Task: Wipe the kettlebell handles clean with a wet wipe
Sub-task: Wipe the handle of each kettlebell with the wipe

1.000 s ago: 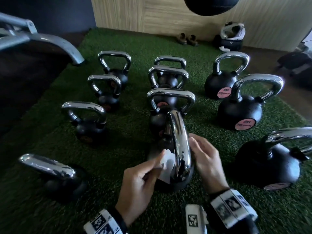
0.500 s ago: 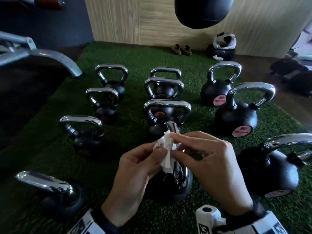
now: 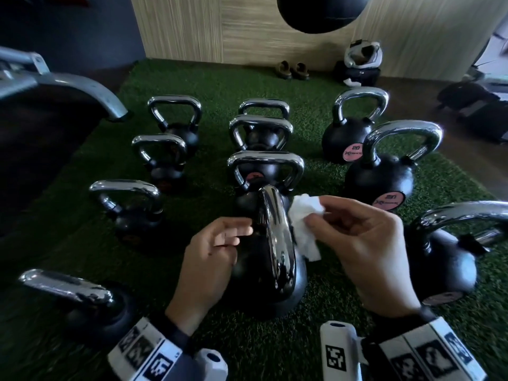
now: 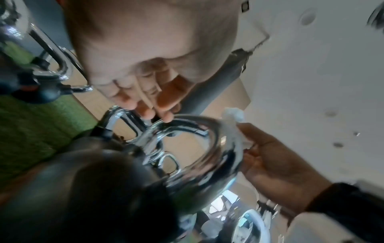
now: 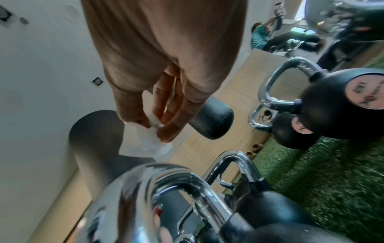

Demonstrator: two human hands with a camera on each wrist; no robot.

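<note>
The nearest kettlebell (image 3: 270,287) is black and stands on green turf, its chrome handle (image 3: 275,237) edge-on to me. My right hand (image 3: 316,213) pinches a crumpled white wet wipe (image 3: 303,226) between thumb and fingers, just right of the handle and hanging against its side. The right wrist view shows the same pinch on the wipe (image 5: 151,133) above the handle (image 5: 172,179). My left hand (image 3: 242,232) holds nothing, and its loosely bent fingers (image 4: 158,108) reach the handle (image 4: 193,125) from the left.
Several more chrome-handled kettlebells stand in rows on the turf (image 3: 82,243), one big one (image 3: 439,259) close by my right wrist and another (image 3: 82,298) at front left. A grey metal frame (image 3: 82,86) is far left. A black bag (image 3: 321,12) hangs overhead.
Both hands held the wipe above the handle; now the left hand has let go and dropped to the handle's left, and the right hand carries the wipe to its right side.
</note>
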